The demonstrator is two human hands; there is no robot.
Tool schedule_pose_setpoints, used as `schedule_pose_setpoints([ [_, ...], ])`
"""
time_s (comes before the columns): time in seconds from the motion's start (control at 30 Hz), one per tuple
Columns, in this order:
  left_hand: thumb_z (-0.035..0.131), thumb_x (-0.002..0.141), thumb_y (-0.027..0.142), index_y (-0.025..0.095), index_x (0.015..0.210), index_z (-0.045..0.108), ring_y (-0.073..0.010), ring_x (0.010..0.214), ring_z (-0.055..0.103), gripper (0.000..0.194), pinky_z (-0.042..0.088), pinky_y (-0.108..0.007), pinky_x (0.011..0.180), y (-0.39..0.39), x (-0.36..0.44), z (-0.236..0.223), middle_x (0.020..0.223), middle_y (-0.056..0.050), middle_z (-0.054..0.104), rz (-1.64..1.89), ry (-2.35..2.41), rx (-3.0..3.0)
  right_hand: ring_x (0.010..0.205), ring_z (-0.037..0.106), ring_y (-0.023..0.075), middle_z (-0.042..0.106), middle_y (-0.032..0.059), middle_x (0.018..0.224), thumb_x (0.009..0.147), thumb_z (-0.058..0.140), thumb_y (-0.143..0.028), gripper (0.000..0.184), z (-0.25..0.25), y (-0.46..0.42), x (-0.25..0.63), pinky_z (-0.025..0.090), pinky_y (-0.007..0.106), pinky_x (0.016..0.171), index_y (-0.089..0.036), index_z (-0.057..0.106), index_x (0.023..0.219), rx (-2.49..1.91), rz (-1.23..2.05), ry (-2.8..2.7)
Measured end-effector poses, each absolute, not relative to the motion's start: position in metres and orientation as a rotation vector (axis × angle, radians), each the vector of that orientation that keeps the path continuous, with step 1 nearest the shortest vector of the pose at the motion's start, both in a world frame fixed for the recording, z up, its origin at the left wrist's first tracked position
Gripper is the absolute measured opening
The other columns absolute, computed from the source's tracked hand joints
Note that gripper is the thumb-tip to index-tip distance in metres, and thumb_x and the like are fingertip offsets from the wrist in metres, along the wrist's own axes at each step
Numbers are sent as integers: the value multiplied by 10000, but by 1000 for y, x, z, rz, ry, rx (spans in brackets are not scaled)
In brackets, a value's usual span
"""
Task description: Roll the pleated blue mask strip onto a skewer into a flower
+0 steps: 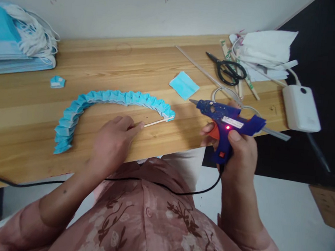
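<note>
My left hand pinches a thin wooden stick. The stick's far tip touches the right end of a curved chain of folded light-blue pieces lying on the table. In my right hand is a blue hot glue gun with its red light lit, fingers at the orange trigger. Its nozzle points left, above the table and apart from the chain. Near the nozzle lies a flat light-blue square. A small folded blue piece rests beyond the chain's left side.
A stack of blue face masks with white ear loops stands at the far left. Black-handled scissors, a clear glue stick and white sheets lie at the back right. A white power bank sits at the right edge. The gun's black cord crosses in front of me.
</note>
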State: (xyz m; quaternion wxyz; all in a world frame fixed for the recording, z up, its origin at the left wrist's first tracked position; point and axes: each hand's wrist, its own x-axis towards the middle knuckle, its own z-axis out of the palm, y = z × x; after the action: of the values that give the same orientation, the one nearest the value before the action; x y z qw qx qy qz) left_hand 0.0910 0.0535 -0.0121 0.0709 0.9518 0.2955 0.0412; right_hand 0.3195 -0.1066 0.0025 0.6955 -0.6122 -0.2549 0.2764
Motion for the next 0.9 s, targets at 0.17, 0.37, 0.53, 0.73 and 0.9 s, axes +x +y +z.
schedule_pose_setpoints([
  [0.17,352,1082,302,252,1186,729,-264,874,600,394,400,-365,700,52,93,-15,937,-87,671,159,892,2812,595,664,211,755,43,802,912,684,-471,560,5,-107,310,494,315,430,-271,604,1428,-1476,648,-626],
  [0.37,393,1087,357,250,1052,734,-259,829,594,359,395,-364,679,50,98,-15,869,-66,650,222,936,2690,464,538,165,790,50,914,972,620,-465,571,11,-117,302,419,327,376,-336,551,1525,-1613,495,-681],
  [0.53,377,1093,379,245,998,743,-235,772,576,401,375,-360,644,50,99,-14,828,-57,655,245,955,2705,476,560,156,788,35,912,973,635,-459,585,5,-123,299,473,313,406,-350,537,1539,-1732,463,-753],
  [0.73,386,1098,369,251,1059,756,-231,796,587,391,361,-353,646,51,96,-19,845,-58,668,288,914,2709,464,544,161,774,40,888,965,640,-482,554,12,-123,293,482,325,404,-320,588,1493,-1785,423,-787],
  [0.9,417,1081,390,278,1087,749,-231,778,596,351,378,-351,631,52,95,-21,838,-43,673,303,936,2626,681,687,245,777,64,891,977,635,-483,579,12,-114,291,552,382,531,-282,567,1515,-1841,414,-813],
])
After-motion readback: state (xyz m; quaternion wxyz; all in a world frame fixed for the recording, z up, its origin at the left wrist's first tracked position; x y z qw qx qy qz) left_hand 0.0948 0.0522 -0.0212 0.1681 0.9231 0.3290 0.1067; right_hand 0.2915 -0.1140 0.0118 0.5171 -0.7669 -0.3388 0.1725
